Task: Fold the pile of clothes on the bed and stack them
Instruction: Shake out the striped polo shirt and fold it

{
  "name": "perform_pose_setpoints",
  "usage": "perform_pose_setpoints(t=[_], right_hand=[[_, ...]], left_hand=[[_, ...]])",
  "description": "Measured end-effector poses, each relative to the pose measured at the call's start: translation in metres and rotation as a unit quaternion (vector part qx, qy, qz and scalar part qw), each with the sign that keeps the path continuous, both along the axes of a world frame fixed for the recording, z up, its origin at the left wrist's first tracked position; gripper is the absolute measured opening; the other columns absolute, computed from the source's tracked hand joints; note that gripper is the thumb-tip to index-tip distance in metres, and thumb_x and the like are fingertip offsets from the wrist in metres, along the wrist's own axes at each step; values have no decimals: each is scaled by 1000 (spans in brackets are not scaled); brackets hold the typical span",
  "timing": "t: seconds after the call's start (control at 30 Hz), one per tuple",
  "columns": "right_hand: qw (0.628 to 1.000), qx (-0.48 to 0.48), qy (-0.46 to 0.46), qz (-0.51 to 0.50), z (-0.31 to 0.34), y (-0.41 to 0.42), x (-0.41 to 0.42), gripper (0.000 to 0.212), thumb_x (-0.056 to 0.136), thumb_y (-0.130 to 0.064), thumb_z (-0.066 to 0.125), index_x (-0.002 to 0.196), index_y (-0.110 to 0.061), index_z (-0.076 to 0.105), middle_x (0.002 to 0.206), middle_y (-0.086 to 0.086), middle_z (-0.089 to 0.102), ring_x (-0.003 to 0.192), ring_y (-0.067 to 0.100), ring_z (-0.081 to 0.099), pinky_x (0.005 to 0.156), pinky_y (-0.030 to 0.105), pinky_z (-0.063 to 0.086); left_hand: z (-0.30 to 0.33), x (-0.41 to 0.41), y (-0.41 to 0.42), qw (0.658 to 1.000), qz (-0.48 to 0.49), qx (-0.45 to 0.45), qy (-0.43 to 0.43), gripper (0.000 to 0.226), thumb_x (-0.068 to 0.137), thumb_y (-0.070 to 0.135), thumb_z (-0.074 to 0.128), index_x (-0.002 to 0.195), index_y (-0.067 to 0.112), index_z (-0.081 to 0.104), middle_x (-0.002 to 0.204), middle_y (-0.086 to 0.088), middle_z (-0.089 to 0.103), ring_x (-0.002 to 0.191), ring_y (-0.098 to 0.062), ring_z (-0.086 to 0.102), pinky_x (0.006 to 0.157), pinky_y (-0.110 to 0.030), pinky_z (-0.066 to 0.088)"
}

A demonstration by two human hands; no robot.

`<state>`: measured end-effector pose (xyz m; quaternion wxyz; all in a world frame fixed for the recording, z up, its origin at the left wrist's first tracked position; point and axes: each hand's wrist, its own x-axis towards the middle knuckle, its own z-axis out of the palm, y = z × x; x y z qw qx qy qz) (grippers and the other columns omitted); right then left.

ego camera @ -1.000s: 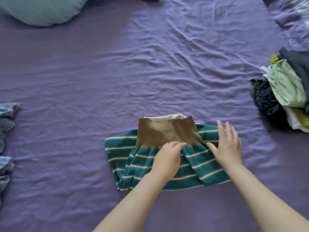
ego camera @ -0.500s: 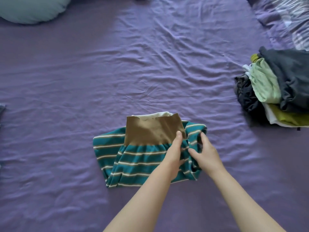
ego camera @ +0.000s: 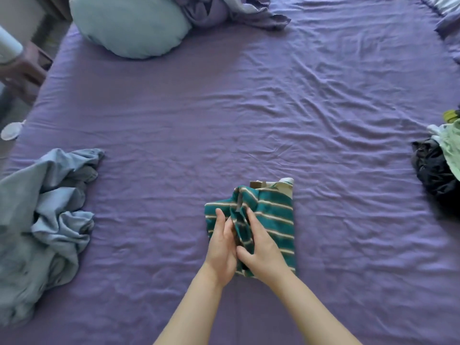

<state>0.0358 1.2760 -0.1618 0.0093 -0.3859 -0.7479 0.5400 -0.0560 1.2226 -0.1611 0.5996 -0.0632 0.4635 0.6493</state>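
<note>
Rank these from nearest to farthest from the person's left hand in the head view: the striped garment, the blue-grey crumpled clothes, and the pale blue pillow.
1. Striped garment: under the left hand, touching it, centre of the bed.
2. Blue-grey crumpled clothes: on the left side of the bed.
3. Pale blue pillow: at the far left corner, by the head of the bed.

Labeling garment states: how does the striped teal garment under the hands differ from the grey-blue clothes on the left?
The striped teal garment is folded into a compact rectangle; the grey-blue clothes lie crumpled and spread out. The teal one is striped, the grey-blue plain. The left hand and right hand rest on the teal garment; nothing touches the grey-blue clothes. Both lie on the purple sheet.
</note>
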Motion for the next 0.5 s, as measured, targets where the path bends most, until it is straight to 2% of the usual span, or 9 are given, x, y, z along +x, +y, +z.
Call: perform_pose_setpoints(t=[0.07,0.13,0.2,0.23,0.27,0.33,0.4,0.43,0.5], right_hand=[[998,22,-18,56,-8,-11,-13,82,84,-21,60,151,-26,13,158,-9,10,143,8,14,111,13,10],[993,13,-58,99,-18,-15,-21,74,88,-29,57,151,-26,18,160,-5,2,144,15,10,115,24,10],[987,27,-96,128,-27,-13,-20,64,90,-32,54,149,-24,28,160,-2,6,144,19,10,116,30,10],[986,42,-103,128,-29,-11,-17,60,91,-31,54,147,-22,33,159,-2,10,144,19,11,116,30,10],[987,59,-102,112,-31,-7,-13,55,92,-30,54,144,-21,38,158,-2,16,143,19,14,116,29,10],[987,106,-106,56,-32,1,-3,47,93,-23,55,139,-17,47,153,1,30,141,19,21,115,29,14],[977,159,-140,-3,-34,13,7,43,92,-18,55,135,-14,51,148,5,39,139,23,26,114,33,18],[969,180,-165,-27,-35,19,12,45,92,-18,55,136,-12,49,147,7,40,139,25,27,113,35,20],[961,181,-197,-69,-39,30,20,51,92,-18,56,140,-8,42,147,11,38,137,27,29,113,37,22]], left_hand=[[-7,-14,-13,1000,20,-16,2,71,88,65,32,130,12,56,128,-11,62,120,-25,58,99,-39,45],[-16,-24,-20,997,23,-69,14,65,89,63,35,123,14,61,121,-8,66,110,-21,63,89,-34,50],[-24,-30,-26,985,2,-152,84,51,93,55,42,115,16,65,110,-5,71,96,-17,66,76,-28,50],[-28,-33,-28,973,-2,-188,130,43,94,47,48,115,14,64,108,-6,70,95,-19,64,75,-29,50],[-32,-34,-29,960,0,-218,177,38,94,39,55,118,11,61,112,-8,68,100,-20,62,80,-31,51],[-39,-35,-31,914,-21,-285,289,48,88,31,66,129,10,53,127,-11,58,114,-23,55,99,-40,46],[-41,-37,-26,854,-72,-352,376,68,82,38,71,139,14,41,138,-11,45,127,-26,44,109,-41,35],[-41,-37,-22,838,-96,-376,384,81,81,43,71,145,14,32,144,-11,39,133,-28,37,112,-41,30],[-43,-38,-12,831,-134,-405,356,104,77,53,70,152,14,10,152,-14,27,140,-31,26,114,-42,25]])
